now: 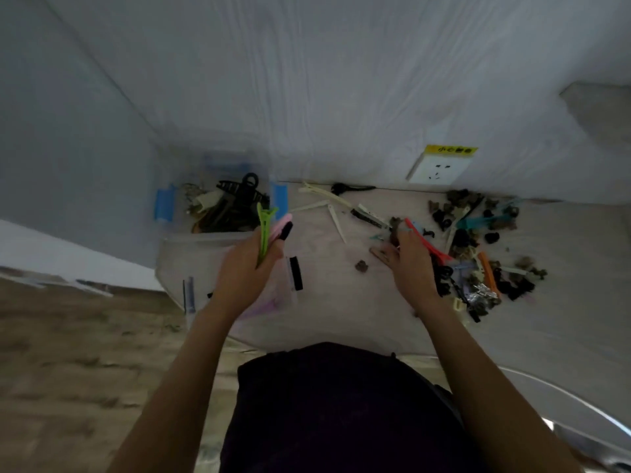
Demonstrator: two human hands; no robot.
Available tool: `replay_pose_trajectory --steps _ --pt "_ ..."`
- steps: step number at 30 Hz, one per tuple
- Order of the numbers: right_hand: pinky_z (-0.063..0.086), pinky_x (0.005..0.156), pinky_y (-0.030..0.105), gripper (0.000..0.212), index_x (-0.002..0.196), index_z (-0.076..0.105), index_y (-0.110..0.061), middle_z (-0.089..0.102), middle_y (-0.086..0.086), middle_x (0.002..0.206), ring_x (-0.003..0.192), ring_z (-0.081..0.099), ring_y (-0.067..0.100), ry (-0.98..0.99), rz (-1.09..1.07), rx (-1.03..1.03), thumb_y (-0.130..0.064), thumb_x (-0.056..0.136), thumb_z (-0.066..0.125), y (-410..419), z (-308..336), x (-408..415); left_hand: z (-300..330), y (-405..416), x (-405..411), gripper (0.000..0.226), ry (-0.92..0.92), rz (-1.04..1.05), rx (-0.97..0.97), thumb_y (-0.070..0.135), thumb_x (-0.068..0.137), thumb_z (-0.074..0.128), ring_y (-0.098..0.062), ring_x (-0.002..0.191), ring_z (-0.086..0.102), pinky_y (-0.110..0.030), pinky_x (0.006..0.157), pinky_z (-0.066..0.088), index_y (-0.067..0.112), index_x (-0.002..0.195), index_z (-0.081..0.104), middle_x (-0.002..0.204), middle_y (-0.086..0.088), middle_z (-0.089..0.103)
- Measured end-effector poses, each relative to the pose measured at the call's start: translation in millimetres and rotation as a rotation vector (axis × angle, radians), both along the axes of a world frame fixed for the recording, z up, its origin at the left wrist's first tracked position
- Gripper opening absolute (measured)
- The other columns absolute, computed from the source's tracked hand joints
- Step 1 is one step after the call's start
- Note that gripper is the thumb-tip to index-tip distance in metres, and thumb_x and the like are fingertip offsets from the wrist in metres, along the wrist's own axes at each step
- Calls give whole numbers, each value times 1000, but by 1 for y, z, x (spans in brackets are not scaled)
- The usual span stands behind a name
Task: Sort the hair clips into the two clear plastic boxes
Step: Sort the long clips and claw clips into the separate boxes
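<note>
Head view, left to right: the far clear box point(225, 206) holds dark claw clips; the left hand point(246, 268), grasping green, pink and black long clips point(264, 233) pointing away, hovers over the near clear box point(177, 264). Right of that box, the right hand point(411, 264) grips a red clip point(428, 242) beside the unsorted pile point(478, 254) on the tabletop point(563, 302).

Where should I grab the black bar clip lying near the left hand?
Pinch the black bar clip across its narrow width near the middle, coming from above. It lies flat, long axis running away from the person, with bare table on its right; the left hand already holds clips, so the right hand probably suits better.
</note>
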State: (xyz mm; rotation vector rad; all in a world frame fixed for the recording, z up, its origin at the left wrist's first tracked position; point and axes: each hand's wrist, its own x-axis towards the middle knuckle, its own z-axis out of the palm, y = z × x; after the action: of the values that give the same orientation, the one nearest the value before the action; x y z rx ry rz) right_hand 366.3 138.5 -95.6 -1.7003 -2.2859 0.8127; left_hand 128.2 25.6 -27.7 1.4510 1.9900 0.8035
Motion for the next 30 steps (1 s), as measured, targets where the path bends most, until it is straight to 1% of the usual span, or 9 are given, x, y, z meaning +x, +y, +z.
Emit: replay_pose_trajectory --steps 4,7,11,14,18,21,24,27,30 --pt "44 60 23 16 82 49 -13 58 -2 70 66 58 15 281 -14 -82 -22 96 47 -19 37 -37 -13 -30 -35 29 285 -27 -182 39 95 43 -25 78 59 -30 60 33 16 105 58 77 0 56" --pt "39 56 10 14 86 48 -17 57 -7 68 61 53 2 338 158 -126 -25 96 45 -29 62 -69 -27 -41 -45 31 439 -154 -383 45 90 51 -25 91 62 -32 64 39 21 109 57 94 -4 65" --pt "34 52 21 20 82 47 -13 51 2 64 56 48 14 321 349 -133 -27 96 45 -33 79 -106 -33 -37 -45 52 429 -206 -464 49 78 65 -20 109 56 -33 84 45 27 124 52 118 3 63" --pt "35 55 28 21 83 52 -11 56 5 71 64 52 21 165 506 -29 -29 94 47 -35 78 -131 -34 -43 -50 47 421 -116 -366 44 84 61 -21 111 55 -35 89 46 25 126 53 121 2 62" --pt "40 64 32 22 100 59 -14 63 10 94 85 60 28 -47 627 90 -28 93 44 -43 70 -164 -28 -55 -49 25 269 272 -32 30 93 50 -17 86 64 -28 72 47 21 114 60 102 0 69" --pt "41 66 33 24 104 60 -11 62 11 103 94 61 30 -206 695 122 -25 94 43 -55 55 -184 -21 -58 -44 28 193 447 103 31 95 39 -10 75 58 -23 65 42 21 113 58 97 2 69" --pt "43 79 37 33 110 56 -4 56 16 113 103 55 31 -155 722 -42 -31 92 51 -60 49 -188 -22 -53 -41 26 122 458 139 28 95 41 -8 77 58 -14 62 39 20 113 58 95 1 68" --pt "39 85 32 33 117 56 -7 55 13 119 108 53 26 -5 728 -117 -26 91 54 -54 63 -166 -22 -40 -38 26 61 379 159 24 93 44 -11 80 60 -17 68 44 17 114 59 98 -1 68" --pt "41 83 26 24 113 61 -14 59 5 116 100 56 18 185 500 -42 -20 92 52 -39 73 -121 -15 -15 -22 27 40 197 159 10 92 50 -4 86 56 -15 75 42 17 117 57 102 8 63"
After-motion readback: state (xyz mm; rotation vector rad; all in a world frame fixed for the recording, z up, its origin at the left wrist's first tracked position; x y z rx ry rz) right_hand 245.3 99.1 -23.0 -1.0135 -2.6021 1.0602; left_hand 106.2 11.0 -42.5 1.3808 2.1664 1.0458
